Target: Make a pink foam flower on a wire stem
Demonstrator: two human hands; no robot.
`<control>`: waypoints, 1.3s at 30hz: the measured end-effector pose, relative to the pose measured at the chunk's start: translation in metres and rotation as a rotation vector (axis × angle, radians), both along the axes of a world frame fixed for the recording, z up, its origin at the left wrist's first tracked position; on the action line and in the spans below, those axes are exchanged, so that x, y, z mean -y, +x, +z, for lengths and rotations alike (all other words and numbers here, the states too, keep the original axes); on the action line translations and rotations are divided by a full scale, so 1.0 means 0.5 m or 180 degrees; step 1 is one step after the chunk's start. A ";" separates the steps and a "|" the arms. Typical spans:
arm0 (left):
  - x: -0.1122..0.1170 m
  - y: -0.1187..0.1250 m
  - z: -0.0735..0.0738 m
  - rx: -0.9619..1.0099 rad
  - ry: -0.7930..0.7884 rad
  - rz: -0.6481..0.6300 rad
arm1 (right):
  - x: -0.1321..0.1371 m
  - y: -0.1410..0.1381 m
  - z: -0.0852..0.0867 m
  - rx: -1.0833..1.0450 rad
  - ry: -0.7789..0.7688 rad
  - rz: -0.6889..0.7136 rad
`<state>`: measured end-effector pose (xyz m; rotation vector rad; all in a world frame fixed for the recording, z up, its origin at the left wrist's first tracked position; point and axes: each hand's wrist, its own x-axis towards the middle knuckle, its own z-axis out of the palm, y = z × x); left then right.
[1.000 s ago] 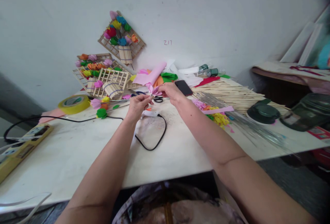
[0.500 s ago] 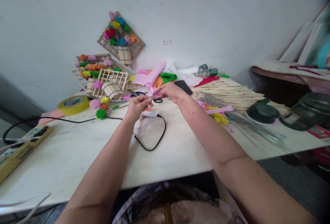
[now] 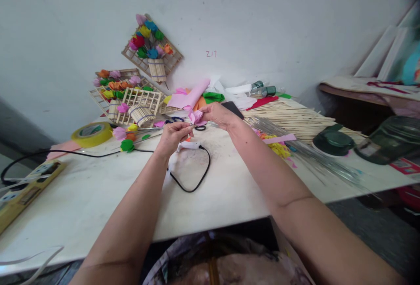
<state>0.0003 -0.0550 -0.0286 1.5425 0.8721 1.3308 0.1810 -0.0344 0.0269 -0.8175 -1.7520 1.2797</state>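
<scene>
Both hands meet over the middle of the white table (image 3: 98,189), pinching a small pink paper flower (image 3: 194,116). My left hand (image 3: 173,134) grips it from below, and seems to hold a thin stem. My right hand (image 3: 217,115) closes its fingers on the pink petals from the right. Under the hands lie a white glue gun (image 3: 190,145) with a black cord (image 3: 193,180) and black-handled scissors (image 3: 200,127).
Wooden lattice frames with paper flowers (image 3: 141,101) stand at the back left, one more (image 3: 151,53) on the wall. A yellow tape roll (image 3: 92,133), a power strip (image 3: 26,186), a phone (image 3: 232,109), pink paper sheets (image 3: 190,95), wooden sticks (image 3: 292,119) and wires, and a dark lid (image 3: 333,140) surround the hands.
Both hands stay on the pink flower, which has shifted slightly left and up; the right fingers have closed further over the petals. The view has drifted a little.
</scene>
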 end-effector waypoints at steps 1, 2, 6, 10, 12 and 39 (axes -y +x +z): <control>0.000 0.000 0.001 0.0045 -0.0018 0.0003 | 0.001 0.002 0.002 0.0010 0.0014 0.0065; 0.000 0.001 0.001 0.0078 -0.0036 0.0003 | 0.002 0.005 0.004 0.0040 0.0019 0.0122; 0.005 0.003 0.006 0.0127 -0.0085 -0.0043 | 0.002 0.015 0.012 0.0199 -0.0006 0.0296; 0.010 0.004 0.011 0.0100 -0.0101 -0.0135 | 0.000 0.020 0.012 0.0153 0.0033 0.0409; 0.011 0.002 0.011 0.0080 -0.0078 -0.0171 | -0.001 0.020 0.011 0.0155 0.0038 0.0376; 0.016 0.006 0.008 -0.0233 -0.0081 -0.0311 | -0.025 0.017 -0.011 0.0389 0.0910 0.0046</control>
